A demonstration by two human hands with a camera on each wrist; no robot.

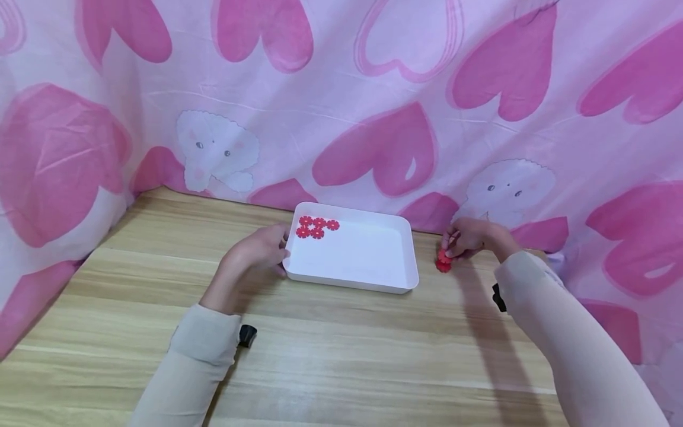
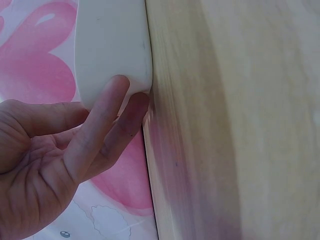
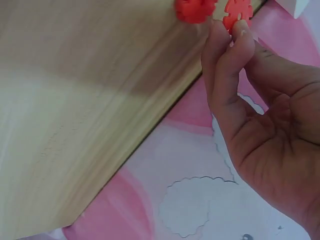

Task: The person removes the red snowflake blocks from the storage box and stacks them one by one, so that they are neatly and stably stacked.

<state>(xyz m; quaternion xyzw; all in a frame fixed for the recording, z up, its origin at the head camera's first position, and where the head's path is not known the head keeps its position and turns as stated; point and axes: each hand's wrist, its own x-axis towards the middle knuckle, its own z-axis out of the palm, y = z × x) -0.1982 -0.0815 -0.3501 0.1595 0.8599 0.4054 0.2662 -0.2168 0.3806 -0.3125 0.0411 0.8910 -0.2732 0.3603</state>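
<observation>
Fingers (image 2: 114, 92) of the left hand (image 1: 264, 246) rest against the outside of the tray (image 1: 357, 255) at its left end. From the left wrist view we see them fairly straight and slightly spread, two of them lying on the white wall, one close to its bottom edge. We cannot tell exactly where the thumb sits.

The tray lies flat on the desk (image 1: 341, 356), near the far edge and a little askew. Inside it we count five red discs (image 1: 319, 223) with notched rims, gathered in the far left corner: three in a row along the far wall and two in a row just nearer to us, under the left part of the first.

The right hand (image 1: 469, 233) is to the right of the tray, well apart from it. Its fingers are narrow, their tips pinching a red piece (image 3: 239, 12) notched like the others. Just beside and below that, we find more red, a pile (image 1: 443, 267) on the desk; we cannot tell whether it is one disc or several.

Both arms reach in from our side in pale sleeves, the left sleeve (image 1: 197, 350) and the right sleeve (image 1: 565, 332) folded back at the cuff. Behind the desk we see a pink cloth (image 1: 277, 142) printed with hearts and white animals. The right arm casts a long shadow (image 1: 498, 344) across the wood.
</observation>
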